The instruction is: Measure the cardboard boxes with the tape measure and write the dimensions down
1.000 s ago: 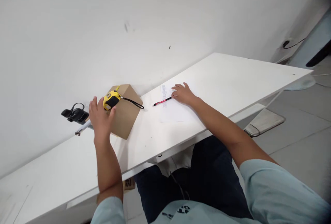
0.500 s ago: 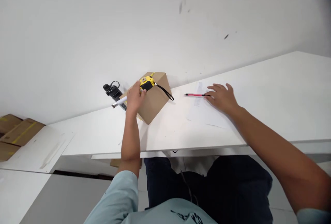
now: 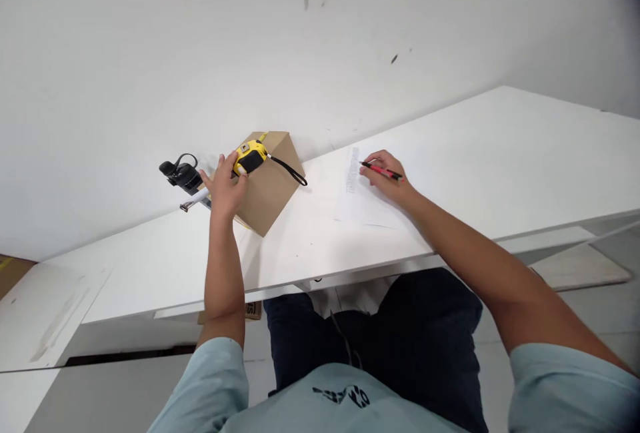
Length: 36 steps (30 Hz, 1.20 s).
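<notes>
My left hand (image 3: 227,190) grips the left end of a yellow and black tape measure (image 3: 250,156), some of its fingers spread. The tape measure lies against a brown cardboard box (image 3: 273,186), its black wrist strap hanging over the box. A white strip with a metal end (image 3: 193,200) sticks out to the left beyond my hand; its join to the tape measure is hidden. My right hand (image 3: 387,176) is closed around a red and black pen (image 3: 383,170), its tip at the column of writing on a sheet of white paper (image 3: 365,206).
Behind the box's left side a black bottle (image 3: 183,176) with a loop stands near the wall. The white table (image 3: 310,256) runs along the wall, with its front edge close to my legs. Part of another cardboard box (image 3: 13,274) shows at far left.
My right hand has picked the pen up from the paper and turned it into a writing grip over the written lines. My left hand stays at the tape measure, its fingers more spread. The view has shifted right.
</notes>
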### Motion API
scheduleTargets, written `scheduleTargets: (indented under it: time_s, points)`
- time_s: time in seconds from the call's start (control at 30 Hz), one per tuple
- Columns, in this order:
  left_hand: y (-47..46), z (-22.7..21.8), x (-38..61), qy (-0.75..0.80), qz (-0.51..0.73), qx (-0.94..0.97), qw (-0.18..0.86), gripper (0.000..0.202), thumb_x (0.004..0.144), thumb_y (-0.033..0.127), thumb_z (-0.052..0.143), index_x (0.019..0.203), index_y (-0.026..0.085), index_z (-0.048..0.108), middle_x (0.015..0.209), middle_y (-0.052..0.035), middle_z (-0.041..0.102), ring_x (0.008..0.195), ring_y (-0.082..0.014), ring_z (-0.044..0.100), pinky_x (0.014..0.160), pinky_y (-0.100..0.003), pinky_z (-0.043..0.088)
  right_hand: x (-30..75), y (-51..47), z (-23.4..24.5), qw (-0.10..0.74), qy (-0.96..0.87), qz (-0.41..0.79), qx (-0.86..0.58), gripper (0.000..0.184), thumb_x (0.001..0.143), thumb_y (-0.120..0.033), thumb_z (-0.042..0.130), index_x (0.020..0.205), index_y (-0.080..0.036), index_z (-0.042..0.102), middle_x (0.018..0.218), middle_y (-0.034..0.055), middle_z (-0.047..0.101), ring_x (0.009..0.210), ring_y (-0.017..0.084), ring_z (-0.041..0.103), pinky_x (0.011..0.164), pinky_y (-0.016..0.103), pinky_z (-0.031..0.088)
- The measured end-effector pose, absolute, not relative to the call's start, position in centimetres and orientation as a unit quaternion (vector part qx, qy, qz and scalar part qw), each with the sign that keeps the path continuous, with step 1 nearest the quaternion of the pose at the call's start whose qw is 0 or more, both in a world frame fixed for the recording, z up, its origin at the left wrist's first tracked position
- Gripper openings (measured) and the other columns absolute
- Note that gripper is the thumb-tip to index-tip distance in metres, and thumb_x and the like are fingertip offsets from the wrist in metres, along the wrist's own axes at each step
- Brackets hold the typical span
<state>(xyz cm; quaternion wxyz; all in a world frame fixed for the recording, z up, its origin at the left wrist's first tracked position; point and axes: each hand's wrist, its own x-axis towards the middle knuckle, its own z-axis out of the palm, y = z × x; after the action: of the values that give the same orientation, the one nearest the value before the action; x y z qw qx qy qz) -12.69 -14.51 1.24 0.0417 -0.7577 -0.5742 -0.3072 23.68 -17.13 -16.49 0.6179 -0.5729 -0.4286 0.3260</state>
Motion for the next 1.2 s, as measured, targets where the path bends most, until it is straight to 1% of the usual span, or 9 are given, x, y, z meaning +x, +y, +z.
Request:
scheduleTargets:
  time_s: [0.07, 0.17, 0.3, 0.43, 0.53, 0.73, 0.93, 1.1, 1.2]
  points:
    - [-14.4, 1.2, -12.6, -0.576, -0.311, -0.755, 0.043, 0.060, 0.096, 0.020, 0.059, 0.155, 0.028, 0.062, 0.166, -0.0084, 0.060, 0.166, -0.0284, 0.042, 0.140, -0.067, -0.008, 22.7, -17.7, -16.6, 0.592, -0.461, 0.341, -0.566, 0.039, 0.075, -0.050, 0.082, 0.101, -0.026, 0.065, 0.094, 0.0019, 0.075, 0.072, 0.016, 0.062, 0.066, 0.033, 0.054]
    - [-14.2, 1.1, -12.6, -0.578, -0.312, -0.753, 0.040, 0.059, 0.096, 0.022, 0.059, 0.154, 0.029, 0.063, 0.165, -0.0073, 0.062, 0.159, -0.0263, 0.053, 0.142, -0.063, 0.000, 21.8, -18.1, -16.6, 0.552, -0.493, 0.353, -0.572, 0.034, 0.078, -0.049, 0.079, 0.100, -0.026, 0.069, 0.097, 0.0024, 0.077, 0.081, 0.019, 0.064, 0.074, 0.034, 0.055]
    - [-14.2, 1.4, -12.8, -0.566, -0.320, -0.759, 0.032, 0.061, 0.095, 0.021, 0.060, 0.156, 0.027, 0.063, 0.166, -0.0075, 0.061, 0.158, -0.0258, 0.054, 0.143, -0.056, 0.015, 21.4, -18.0, -16.6, 0.504, -0.514, 0.355, -0.597, 0.023, 0.084, -0.047, 0.073, 0.081, -0.025, 0.068, 0.079, 0.0020, 0.072, 0.081, 0.020, 0.063, 0.081, 0.036, 0.052]
    - [-14.6, 2.3, -13.0, -0.558, -0.290, -0.777, 0.030, 0.060, 0.095, 0.024, 0.064, 0.155, 0.025, 0.065, 0.163, -0.0067, 0.064, 0.153, -0.0290, 0.058, 0.136, -0.046, 0.038, 21.4, -17.9, -16.7, 0.481, -0.521, 0.340, -0.618, 0.039, 0.090, -0.054, 0.064, 0.066, -0.024, 0.060, 0.068, 0.0014, 0.062, 0.073, 0.020, 0.057, 0.076, 0.037, 0.046]
    - [-14.9, 2.9, -12.8, -0.566, -0.246, -0.785, 0.054, 0.060, 0.095, 0.026, 0.064, 0.154, 0.021, 0.065, 0.162, -0.0092, 0.064, 0.149, -0.0342, 0.061, 0.128, -0.047, 0.048, 21.4, -18.1, -16.7, 0.480, -0.522, 0.327, -0.624, 0.045, 0.089, -0.063, 0.065, 0.067, -0.025, 0.058, 0.069, 0.0015, 0.061, 0.074, 0.020, 0.055, 0.075, 0.037, 0.045]
    - [-15.0, 3.1, -12.6, -0.552, -0.231, -0.798, 0.074, 0.055, 0.095, 0.027, 0.064, 0.150, 0.022, 0.066, 0.157, -0.0076, 0.068, 0.145, -0.0358, 0.062, 0.125, -0.047, 0.048, 21.4, -18.8, -16.5, 0.467, -0.526, 0.318, -0.636, 0.054, 0.084, -0.076, 0.067, 0.068, -0.025, 0.059, 0.065, 0.0007, 0.055, 0.067, 0.018, 0.048, 0.066, 0.036, 0.041]
    - [-15.8, 3.5, -12.0, -0.576, -0.207, -0.789, 0.065, 0.056, 0.097, 0.028, 0.063, 0.152, 0.024, 0.064, 0.158, -0.0060, 0.067, 0.145, -0.0367, 0.062, 0.122, -0.046, 0.049, 21.5, -19.3, -16.3, 0.453, -0.522, 0.311, -0.652, 0.052, 0.084, -0.073, 0.067, 0.067, -0.025, 0.056, 0.064, 0.0013, 0.054, 0.066, 0.018, 0.046, 0.062, 0.034, 0.040]
    - [-16.5, 3.8, -11.5, -0.582, -0.201, -0.785, 0.061, 0.052, 0.103, 0.028, 0.059, 0.154, 0.029, 0.063, 0.163, -0.0003, 0.064, 0.150, -0.0327, 0.060, 0.123, -0.043, 0.049, 21.5, -19.5, -16.1, 0.444, -0.527, 0.308, -0.656, 0.050, 0.082, -0.070, 0.068, 0.067, -0.025, 0.056, 0.064, 0.0014, 0.054, 0.068, 0.018, 0.047, 0.064, 0.034, 0.041]
    - [-16.6, 3.8, -11.5, -0.579, -0.202, -0.788, 0.058, 0.052, 0.103, 0.027, 0.059, 0.155, 0.028, 0.063, 0.163, 0.0010, 0.064, 0.150, -0.0315, 0.060, 0.123, -0.043, 0.050, 21.5, -19.5, -16.1, 0.444, -0.526, 0.305, -0.658, 0.050, 0.082, -0.071, 0.067, 0.067, -0.025, 0.056, 0.063, 0.0014, 0.054, 0.067, 0.018, 0.047, 0.065, 0.035, 0.041]
